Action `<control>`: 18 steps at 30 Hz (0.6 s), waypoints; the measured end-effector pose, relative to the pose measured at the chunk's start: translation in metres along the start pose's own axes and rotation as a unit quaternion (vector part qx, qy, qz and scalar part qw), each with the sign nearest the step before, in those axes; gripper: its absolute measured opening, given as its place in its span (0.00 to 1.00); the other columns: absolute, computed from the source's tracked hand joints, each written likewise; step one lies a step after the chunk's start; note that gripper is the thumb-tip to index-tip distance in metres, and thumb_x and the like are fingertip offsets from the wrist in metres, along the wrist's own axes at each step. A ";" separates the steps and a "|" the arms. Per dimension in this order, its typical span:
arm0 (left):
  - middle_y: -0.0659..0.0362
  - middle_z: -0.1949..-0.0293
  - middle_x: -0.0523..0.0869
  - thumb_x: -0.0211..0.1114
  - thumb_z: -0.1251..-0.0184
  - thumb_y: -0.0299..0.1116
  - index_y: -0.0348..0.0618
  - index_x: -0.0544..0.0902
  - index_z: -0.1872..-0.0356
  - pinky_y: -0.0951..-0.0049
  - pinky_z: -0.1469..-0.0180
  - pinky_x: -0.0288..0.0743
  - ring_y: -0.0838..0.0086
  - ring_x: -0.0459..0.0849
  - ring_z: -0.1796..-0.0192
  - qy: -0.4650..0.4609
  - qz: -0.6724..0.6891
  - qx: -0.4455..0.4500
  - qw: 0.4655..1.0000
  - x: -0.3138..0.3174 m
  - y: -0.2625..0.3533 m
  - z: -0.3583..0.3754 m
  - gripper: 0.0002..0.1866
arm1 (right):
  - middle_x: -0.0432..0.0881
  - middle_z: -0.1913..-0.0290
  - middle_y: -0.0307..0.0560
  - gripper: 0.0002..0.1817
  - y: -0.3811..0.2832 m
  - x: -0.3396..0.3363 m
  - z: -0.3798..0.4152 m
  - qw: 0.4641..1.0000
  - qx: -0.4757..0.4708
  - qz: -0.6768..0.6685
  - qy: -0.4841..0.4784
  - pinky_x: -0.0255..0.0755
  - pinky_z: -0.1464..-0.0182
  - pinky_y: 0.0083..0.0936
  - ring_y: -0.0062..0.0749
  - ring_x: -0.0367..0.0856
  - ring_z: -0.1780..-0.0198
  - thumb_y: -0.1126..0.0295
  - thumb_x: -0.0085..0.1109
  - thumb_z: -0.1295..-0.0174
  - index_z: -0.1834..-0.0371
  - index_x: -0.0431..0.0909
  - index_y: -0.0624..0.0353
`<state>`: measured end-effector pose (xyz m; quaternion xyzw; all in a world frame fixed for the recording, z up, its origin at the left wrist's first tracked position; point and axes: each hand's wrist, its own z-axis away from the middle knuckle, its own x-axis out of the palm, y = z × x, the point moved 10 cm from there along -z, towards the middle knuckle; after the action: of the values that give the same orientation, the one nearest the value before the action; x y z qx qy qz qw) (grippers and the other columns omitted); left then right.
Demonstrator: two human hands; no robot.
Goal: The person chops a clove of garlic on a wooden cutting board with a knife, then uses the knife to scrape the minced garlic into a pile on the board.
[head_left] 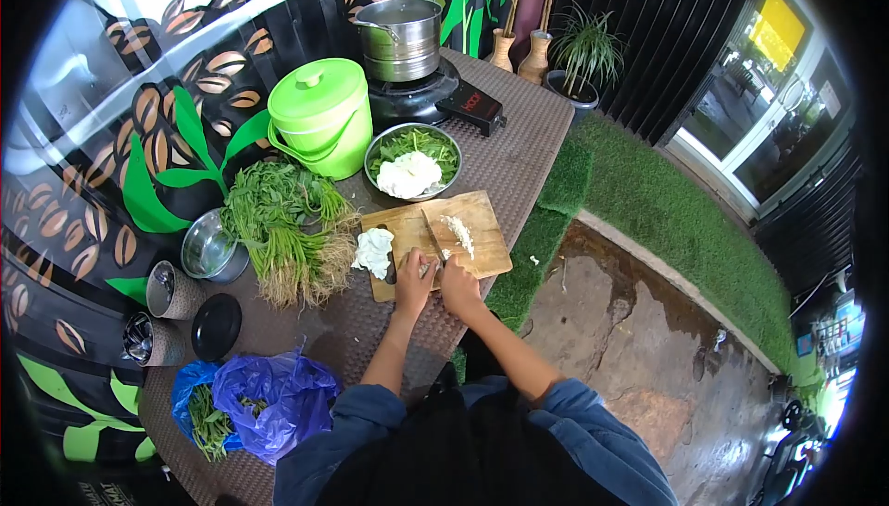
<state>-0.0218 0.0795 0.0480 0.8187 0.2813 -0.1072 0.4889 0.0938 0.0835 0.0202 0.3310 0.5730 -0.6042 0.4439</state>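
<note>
My right hand [460,286] is closed round the handle of a kitchen knife [432,230], its blade pointing away from me over the wooden cutting board [484,212]. Beside it, my left hand [412,286] has its fingers bent in on a small pale piece of food [425,269], too small to name. Finely chopped white bits [457,236] lie on the board right of the blade. At the board's left edge rests a crumpled white piece [373,252], perhaps plastic or paper. Past the board stands a metal bowl [372,178] of green leaves topped with a similar white crumpled thing [408,174].
A rooted bunch of greens [282,219] lies left, near a glassy bowl [214,249] and cutlery cups [169,290]. Behind are a lidded green bucket [319,117] and a steel pot [400,41] on a burner [417,94]. Blue-purple bags [278,395] sit front left.
</note>
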 end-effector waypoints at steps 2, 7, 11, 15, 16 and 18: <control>0.50 0.72 0.77 0.70 0.42 0.27 0.37 0.70 0.68 0.64 0.63 0.71 0.58 0.79 0.67 -0.020 0.018 -0.028 0.999 0.003 -0.010 -0.002 0.14 | 0.83 0.64 0.65 0.14 0.003 -0.005 -0.005 1.000 0.000 -0.011 0.014 0.81 0.60 0.41 0.54 0.86 0.60 0.71 0.53 0.39 0.55 0.65 0.68; 0.52 0.64 0.85 0.74 0.47 0.27 0.36 0.79 0.62 0.69 0.55 0.76 0.62 0.86 0.57 -0.095 0.098 -0.055 0.989 0.000 -0.010 -0.007 0.14 | 0.83 0.63 0.66 0.19 0.004 -0.008 -0.003 0.999 0.017 -0.033 -0.035 0.79 0.57 0.44 0.56 0.85 0.58 0.69 0.58 0.41 0.53 0.66 0.70; 0.51 0.58 0.85 0.75 0.53 0.26 0.37 0.84 0.56 0.67 0.48 0.75 0.61 0.83 0.51 -0.140 0.098 -0.020 0.985 0.000 -0.006 -0.010 0.19 | 0.82 0.60 0.66 0.19 -0.002 -0.014 -0.003 0.998 -0.038 0.020 -0.048 0.79 0.55 0.44 0.57 0.84 0.56 0.68 0.58 0.41 0.52 0.68 0.71; 0.51 0.57 0.85 0.75 0.54 0.24 0.37 0.86 0.57 0.67 0.47 0.75 0.61 0.82 0.50 -0.123 0.081 -0.031 0.989 0.001 -0.015 -0.007 0.18 | 0.81 0.59 0.72 0.22 0.001 -0.016 -0.001 0.996 -0.024 -0.029 -0.077 0.75 0.52 0.50 0.63 0.82 0.55 0.60 0.49 0.33 0.52 0.66 0.72; 0.51 0.57 0.85 0.75 0.54 0.24 0.37 0.86 0.57 0.67 0.47 0.75 0.61 0.82 0.50 -0.123 0.082 -0.032 0.989 0.001 -0.014 -0.006 0.18 | 0.80 0.58 0.72 0.22 -0.001 -0.016 0.003 0.995 -0.032 -0.029 -0.092 0.75 0.51 0.51 0.64 0.82 0.55 0.60 0.49 0.33 0.52 0.66 0.72; 0.50 0.57 0.85 0.74 0.52 0.24 0.38 0.86 0.58 0.66 0.49 0.75 0.60 0.83 0.51 -0.140 0.058 -0.070 0.986 0.004 -0.018 -0.002 0.16 | 0.80 0.57 0.72 0.21 -0.002 -0.018 0.011 0.995 0.000 -0.047 -0.083 0.75 0.52 0.51 0.63 0.82 0.55 0.60 0.49 0.33 0.52 0.66 0.72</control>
<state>-0.0286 0.0892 0.0338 0.7745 0.1683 -0.1725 0.5848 0.1002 0.0752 0.0385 0.2526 0.5492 -0.6501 0.4605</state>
